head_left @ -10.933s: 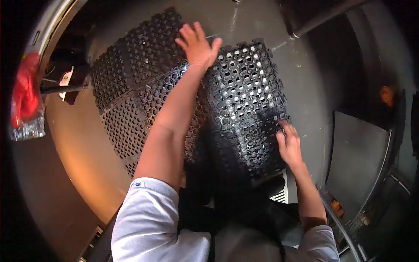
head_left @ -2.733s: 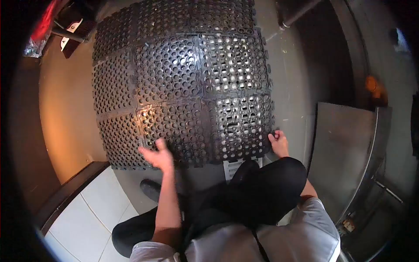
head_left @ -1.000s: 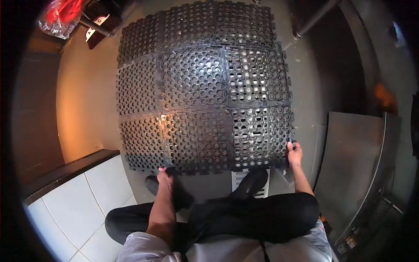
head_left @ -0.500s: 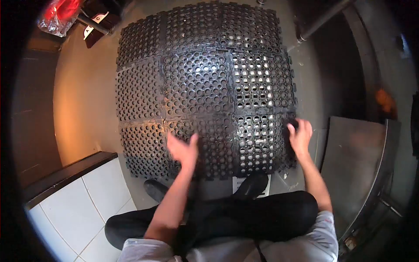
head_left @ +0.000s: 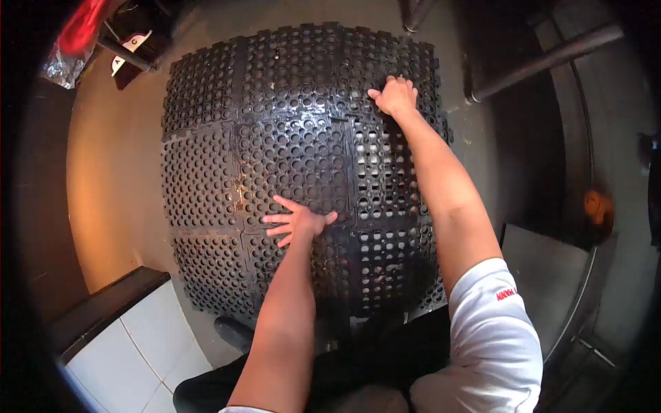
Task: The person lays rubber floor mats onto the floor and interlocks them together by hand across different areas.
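Pressing the black mat (head_left: 296,168) down on the floor (head_left: 124,186) seems the current step: left hand (head_left: 299,221) spread wide, right hand (head_left: 396,96) half-curled, its grip unclear; shifting calls for lifting palms first

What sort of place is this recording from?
Probably an indoor work area, perhaps the back of a commercial kitchen, though nothing settles it. Pointing that way: a perforated mat on a grey floor, white tiles at lower left, a dark pipe at upper right.
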`<action>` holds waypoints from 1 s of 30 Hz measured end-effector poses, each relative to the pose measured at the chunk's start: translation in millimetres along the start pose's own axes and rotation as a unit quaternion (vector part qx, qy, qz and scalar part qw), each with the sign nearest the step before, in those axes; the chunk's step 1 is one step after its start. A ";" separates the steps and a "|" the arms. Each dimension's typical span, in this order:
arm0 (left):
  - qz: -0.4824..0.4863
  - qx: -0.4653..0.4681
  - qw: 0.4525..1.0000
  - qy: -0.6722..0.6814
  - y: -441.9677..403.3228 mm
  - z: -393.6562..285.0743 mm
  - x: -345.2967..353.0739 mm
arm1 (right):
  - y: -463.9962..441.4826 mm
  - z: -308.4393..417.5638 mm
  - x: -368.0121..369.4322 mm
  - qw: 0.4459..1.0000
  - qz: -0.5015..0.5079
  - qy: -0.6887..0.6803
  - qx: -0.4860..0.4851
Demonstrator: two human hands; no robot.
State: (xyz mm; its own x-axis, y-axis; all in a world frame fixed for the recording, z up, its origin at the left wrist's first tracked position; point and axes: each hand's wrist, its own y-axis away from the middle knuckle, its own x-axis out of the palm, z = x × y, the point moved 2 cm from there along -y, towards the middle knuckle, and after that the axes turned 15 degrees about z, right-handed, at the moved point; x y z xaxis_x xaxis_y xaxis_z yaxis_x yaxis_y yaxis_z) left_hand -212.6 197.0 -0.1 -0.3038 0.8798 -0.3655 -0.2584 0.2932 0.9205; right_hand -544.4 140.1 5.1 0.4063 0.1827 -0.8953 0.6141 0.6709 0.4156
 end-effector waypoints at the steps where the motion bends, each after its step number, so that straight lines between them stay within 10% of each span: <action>1: 0.001 -0.001 1.000 -0.004 -0.4 0.3 -0.4 | -8.2 5.3 -4.0 1.000 0.011 -0.001 0.026; 30: 0.019 0.001 1.000 0.002 -4.4 -2.8 -6.9 | -62.0 -43.6 -4.6 0.998 0.010 -0.047 0.051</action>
State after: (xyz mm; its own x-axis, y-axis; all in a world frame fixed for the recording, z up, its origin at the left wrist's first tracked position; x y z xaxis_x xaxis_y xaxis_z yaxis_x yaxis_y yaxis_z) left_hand -211.9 188.6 -1.9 -0.3164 0.8891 -0.3308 -0.2439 0.2607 0.9341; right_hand -613.9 129.0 -23.5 0.4779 0.1236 -0.8696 0.6690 0.5904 0.4516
